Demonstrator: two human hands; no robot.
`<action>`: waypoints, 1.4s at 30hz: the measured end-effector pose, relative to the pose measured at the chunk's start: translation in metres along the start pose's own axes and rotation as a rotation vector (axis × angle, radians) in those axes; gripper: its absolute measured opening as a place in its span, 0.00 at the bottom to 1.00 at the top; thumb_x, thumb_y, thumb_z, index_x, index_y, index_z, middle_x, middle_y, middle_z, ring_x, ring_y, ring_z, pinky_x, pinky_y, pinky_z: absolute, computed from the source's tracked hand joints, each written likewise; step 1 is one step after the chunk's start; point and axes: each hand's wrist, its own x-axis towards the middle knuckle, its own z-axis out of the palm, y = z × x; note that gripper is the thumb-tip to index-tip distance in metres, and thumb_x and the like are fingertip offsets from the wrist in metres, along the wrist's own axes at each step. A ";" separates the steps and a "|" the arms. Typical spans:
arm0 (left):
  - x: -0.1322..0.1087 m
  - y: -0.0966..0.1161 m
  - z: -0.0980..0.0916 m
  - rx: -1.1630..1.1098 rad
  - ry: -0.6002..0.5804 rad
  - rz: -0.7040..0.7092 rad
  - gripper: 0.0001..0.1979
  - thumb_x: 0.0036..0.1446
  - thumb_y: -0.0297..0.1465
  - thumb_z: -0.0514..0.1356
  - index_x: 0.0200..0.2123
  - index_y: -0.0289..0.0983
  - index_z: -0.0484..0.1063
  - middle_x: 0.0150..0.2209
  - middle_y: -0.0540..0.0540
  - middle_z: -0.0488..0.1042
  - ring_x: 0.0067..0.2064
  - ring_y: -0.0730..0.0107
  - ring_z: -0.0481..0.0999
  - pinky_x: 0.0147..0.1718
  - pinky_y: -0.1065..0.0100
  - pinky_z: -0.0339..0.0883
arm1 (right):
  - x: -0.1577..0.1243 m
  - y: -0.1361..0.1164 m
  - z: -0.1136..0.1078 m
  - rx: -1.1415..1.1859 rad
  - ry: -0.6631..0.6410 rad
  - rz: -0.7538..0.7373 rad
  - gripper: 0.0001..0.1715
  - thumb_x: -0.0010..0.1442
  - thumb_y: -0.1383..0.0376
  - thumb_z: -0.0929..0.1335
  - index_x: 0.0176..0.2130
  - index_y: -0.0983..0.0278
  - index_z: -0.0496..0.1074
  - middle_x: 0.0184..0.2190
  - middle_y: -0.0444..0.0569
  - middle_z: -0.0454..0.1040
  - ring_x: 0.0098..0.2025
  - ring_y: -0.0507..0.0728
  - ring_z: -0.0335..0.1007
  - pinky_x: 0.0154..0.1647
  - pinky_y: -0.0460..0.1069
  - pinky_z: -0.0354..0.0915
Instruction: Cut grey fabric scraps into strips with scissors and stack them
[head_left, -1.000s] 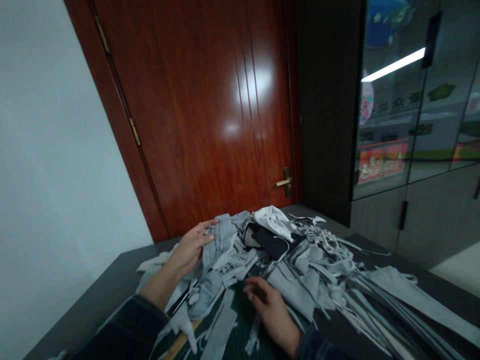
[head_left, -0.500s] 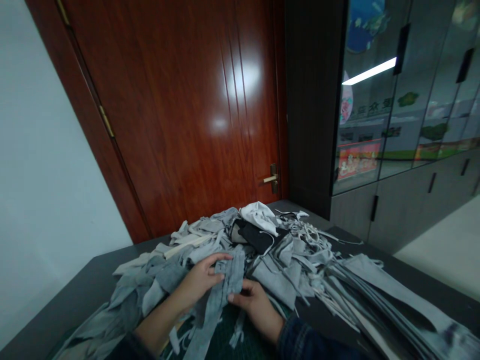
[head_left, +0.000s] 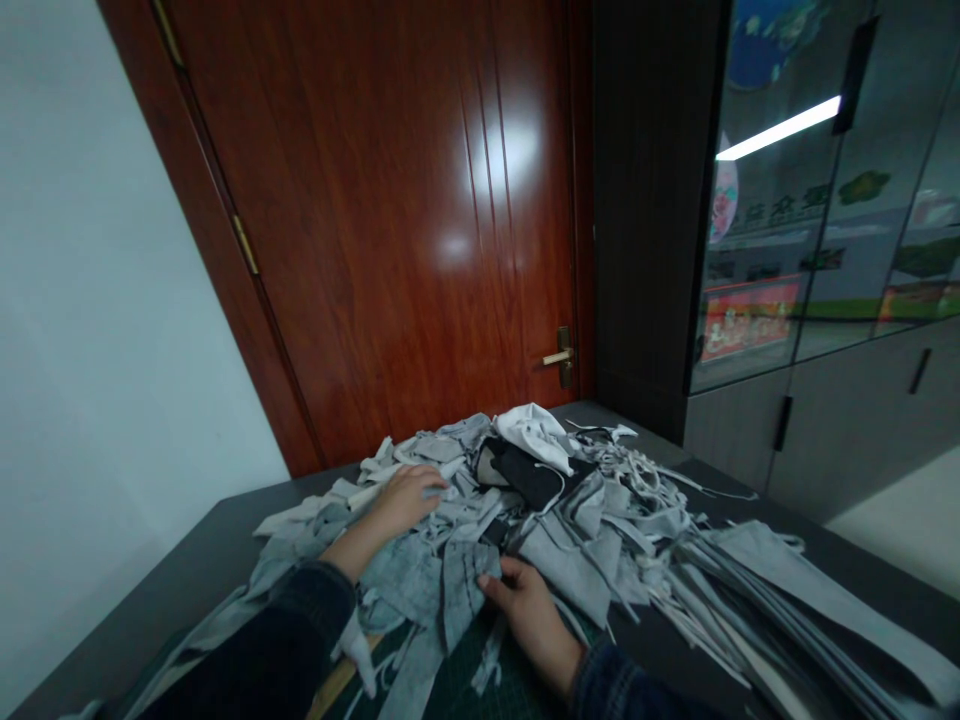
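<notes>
Left fingers [head_left: 420, 488] lie together on gray fabric scraps [head_left: 442, 510]; right fingers [head_left: 510, 580] touch a striped gray strip [head_left: 469, 590] at their 9 o'clock, grip unclear. A green cutting mat [head_left: 480, 680] shows at 6 o'clock, on a dark table [head_left: 217, 535]; a red-brown wooden door [head_left: 375, 220] stands at 12 o'clock.

Place: fabric workroom | signs: cutting mat [head_left: 461, 685] | grey cloth scraps [head_left: 570, 565] heaped on table [head_left: 195, 560]

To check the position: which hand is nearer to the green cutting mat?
Right hand, at the edge of the green cutting mat; left hand is farther, on the grey fabric scraps.
</notes>
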 end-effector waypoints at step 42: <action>-0.021 -0.091 -0.035 -0.645 0.389 -0.639 0.12 0.67 0.39 0.60 0.42 0.34 0.73 0.34 0.51 0.76 0.29 0.75 0.74 0.28 0.70 0.72 | -0.002 0.015 -0.010 -0.153 0.017 0.040 0.28 0.54 0.43 0.72 0.34 0.67 0.78 0.32 0.51 0.78 0.37 0.61 0.72 0.41 0.51 0.67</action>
